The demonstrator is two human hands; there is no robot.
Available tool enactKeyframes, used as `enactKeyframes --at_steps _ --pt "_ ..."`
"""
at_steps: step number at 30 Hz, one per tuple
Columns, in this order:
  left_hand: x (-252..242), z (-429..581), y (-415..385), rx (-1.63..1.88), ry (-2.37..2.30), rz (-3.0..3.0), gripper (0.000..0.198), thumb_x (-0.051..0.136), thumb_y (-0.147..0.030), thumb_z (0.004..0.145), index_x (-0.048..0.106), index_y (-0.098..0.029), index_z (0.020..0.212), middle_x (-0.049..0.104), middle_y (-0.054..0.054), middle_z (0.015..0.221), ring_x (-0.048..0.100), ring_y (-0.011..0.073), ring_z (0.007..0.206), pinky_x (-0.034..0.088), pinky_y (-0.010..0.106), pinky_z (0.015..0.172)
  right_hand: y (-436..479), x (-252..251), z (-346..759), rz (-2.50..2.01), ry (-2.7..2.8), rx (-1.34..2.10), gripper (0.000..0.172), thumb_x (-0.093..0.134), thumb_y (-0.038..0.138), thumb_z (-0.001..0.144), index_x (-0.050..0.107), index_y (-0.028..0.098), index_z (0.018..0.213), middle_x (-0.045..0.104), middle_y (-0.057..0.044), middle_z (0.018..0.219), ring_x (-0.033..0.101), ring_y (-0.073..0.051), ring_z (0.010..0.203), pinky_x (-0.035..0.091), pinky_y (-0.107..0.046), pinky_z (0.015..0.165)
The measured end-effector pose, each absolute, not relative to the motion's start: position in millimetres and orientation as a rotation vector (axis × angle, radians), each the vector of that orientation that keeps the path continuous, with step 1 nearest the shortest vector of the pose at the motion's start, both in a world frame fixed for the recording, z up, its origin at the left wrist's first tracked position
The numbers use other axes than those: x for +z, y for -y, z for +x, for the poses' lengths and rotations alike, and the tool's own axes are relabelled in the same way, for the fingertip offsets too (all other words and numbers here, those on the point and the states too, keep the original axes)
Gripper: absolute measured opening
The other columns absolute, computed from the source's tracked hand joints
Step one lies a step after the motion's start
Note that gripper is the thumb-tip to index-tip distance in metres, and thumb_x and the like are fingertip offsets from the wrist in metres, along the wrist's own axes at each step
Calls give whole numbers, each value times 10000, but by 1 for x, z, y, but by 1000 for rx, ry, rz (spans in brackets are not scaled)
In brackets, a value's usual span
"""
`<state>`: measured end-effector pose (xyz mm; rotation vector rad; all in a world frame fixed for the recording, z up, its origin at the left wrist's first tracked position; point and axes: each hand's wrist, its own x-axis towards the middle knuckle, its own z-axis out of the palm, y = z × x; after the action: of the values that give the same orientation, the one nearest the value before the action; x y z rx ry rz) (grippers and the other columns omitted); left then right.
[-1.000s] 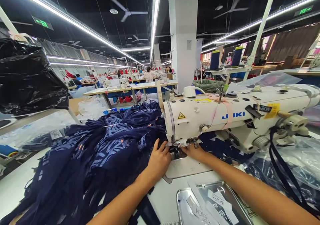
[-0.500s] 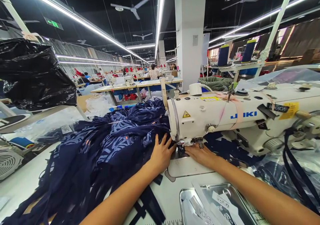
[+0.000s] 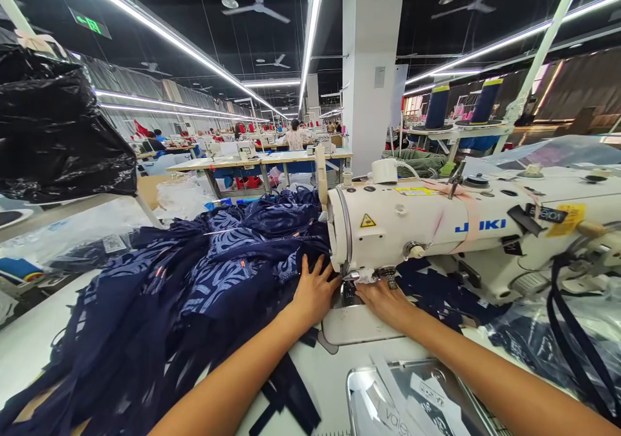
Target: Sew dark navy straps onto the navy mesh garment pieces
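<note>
Left hand: your left hand [image 3: 314,292] lies flat on the navy fabric [image 3: 194,294], fingers spread, pinning it just left of the needle.
Right hand: your right hand [image 3: 385,300] rests on the worktop [image 3: 33,339] under the sewing machine [image 3: 460,229]; fingers hidden, grip unclear.
Count: two thread cones [image 3: 436,107], one metal tray [image 3: 417,400] near right.

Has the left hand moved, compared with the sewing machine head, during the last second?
Barely. The left hand stays flat on the navy fabric, just left of the sewing machine needle area; its fingers have only crept slightly closer to the machine head.
</note>
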<state>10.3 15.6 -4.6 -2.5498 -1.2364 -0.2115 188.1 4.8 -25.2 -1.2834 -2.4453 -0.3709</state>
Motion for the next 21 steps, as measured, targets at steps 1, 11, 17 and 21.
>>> enactKeyframes --at_steps 1,11,17,21 --pt "-5 11 -17 -216 1235 -2549 364 453 -146 805 550 -227 1146 509 105 1237 382 333 1180 142 675 971 -5 -26 188 -1284 2430 -385 191 479 110 825 649 196 817 674 -66 756 622 -228 783 470 -299 702" --pt "-8 17 -22 -242 1269 -2530 380 443 -112 788 561 -223 1132 519 100 1227 387 317 1184 172 629 995 -9 -34 187 -1363 2390 -332 209 452 143 844 653 193 869 677 -70 749 628 -222 765 474 -299 684" --pt "-2 9 33 -415 1244 -2595 318 480 -182 797 578 -177 1100 477 119 1280 359 290 1223 273 529 1011 -15 -46 190 -1295 2318 -322 217 467 151 819 652 183 927 685 -78 814 626 -229 798 485 -317 686" --pt "12 -35 70 -685 1219 -2543 353 377 -184 844 533 -153 1159 494 125 1264 441 239 1168 368 438 983 -18 -55 193 -1266 2310 -340 227 442 169 823 668 178 846 684 -75 734 627 -222 706 486 -326 665"
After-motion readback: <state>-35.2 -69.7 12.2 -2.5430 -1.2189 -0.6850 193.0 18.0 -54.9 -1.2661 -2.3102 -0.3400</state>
